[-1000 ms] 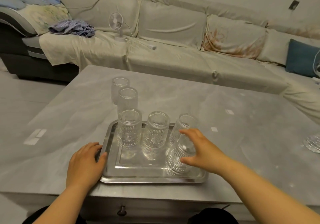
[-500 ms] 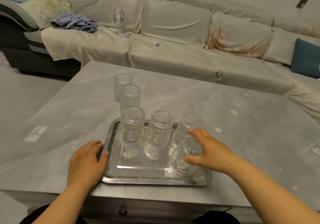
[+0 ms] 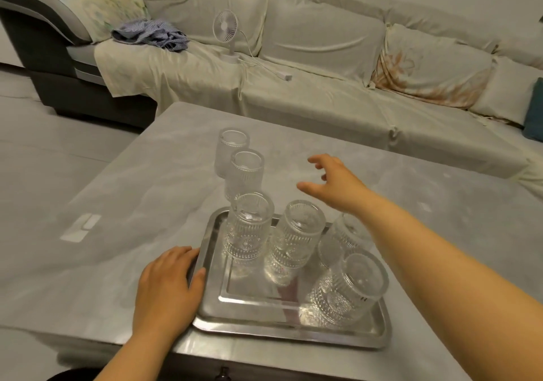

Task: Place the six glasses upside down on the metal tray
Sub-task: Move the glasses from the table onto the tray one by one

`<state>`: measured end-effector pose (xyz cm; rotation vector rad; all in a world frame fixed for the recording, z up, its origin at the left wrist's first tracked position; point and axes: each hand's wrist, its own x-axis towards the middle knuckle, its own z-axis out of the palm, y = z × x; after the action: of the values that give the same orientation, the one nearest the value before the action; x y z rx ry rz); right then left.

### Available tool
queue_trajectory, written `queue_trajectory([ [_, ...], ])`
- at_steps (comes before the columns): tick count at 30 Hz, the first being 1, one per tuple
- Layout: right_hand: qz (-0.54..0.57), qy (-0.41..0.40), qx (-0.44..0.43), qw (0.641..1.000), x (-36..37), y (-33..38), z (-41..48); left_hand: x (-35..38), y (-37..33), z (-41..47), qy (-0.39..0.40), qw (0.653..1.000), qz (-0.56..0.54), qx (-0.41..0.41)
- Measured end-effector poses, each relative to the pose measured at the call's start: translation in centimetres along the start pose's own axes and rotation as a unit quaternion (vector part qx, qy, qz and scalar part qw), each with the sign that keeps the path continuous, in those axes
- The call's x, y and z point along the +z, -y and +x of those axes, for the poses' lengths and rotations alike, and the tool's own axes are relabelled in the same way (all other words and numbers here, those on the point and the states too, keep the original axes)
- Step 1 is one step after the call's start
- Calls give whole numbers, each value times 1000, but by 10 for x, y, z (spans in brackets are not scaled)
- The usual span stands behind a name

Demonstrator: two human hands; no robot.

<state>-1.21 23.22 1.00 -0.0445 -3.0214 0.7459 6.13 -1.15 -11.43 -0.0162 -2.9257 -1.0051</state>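
Observation:
A metal tray [image 3: 264, 326] lies near the front edge of the grey table. Several ribbed clear glasses stand upside down on it: a back-left glass [image 3: 249, 227], a middle glass [image 3: 296, 236], a back-right glass [image 3: 342, 241] partly hidden by my forearm, and a front-right glass [image 3: 351, 288]. Two upright glasses stand on the table beyond the tray, a nearer one [image 3: 245, 173] and a farther one [image 3: 230, 148]. My left hand [image 3: 169, 288] rests flat against the tray's left rim. My right hand [image 3: 335, 182] hovers open over the table, to the right of the upright glasses, holding nothing.
The grey table [image 3: 147, 204] ends close to my body. A covered sofa [image 3: 323, 86] runs behind it, with a small white fan [image 3: 226, 32] and a bundle of striped cloth [image 3: 152, 33] on it.
My right hand has let go of the front-right glass on the tray and moved up and away over the table towards the upright glasses. The left hand stays at the tray rim.

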Motion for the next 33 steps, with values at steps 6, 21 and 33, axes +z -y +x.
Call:
queue_trajectory([
  [6, 19, 34, 14, 999, 35, 36, 68, 7, 6, 3, 13, 999, 30, 8],
  [21, 40, 37, 5, 998, 67, 56, 89, 9, 5, 1, 3, 999, 28, 24],
  [33, 191, -82, -84, 975, -42, 54, -28, 7, 2, 0, 15, 1000, 21, 17],
])
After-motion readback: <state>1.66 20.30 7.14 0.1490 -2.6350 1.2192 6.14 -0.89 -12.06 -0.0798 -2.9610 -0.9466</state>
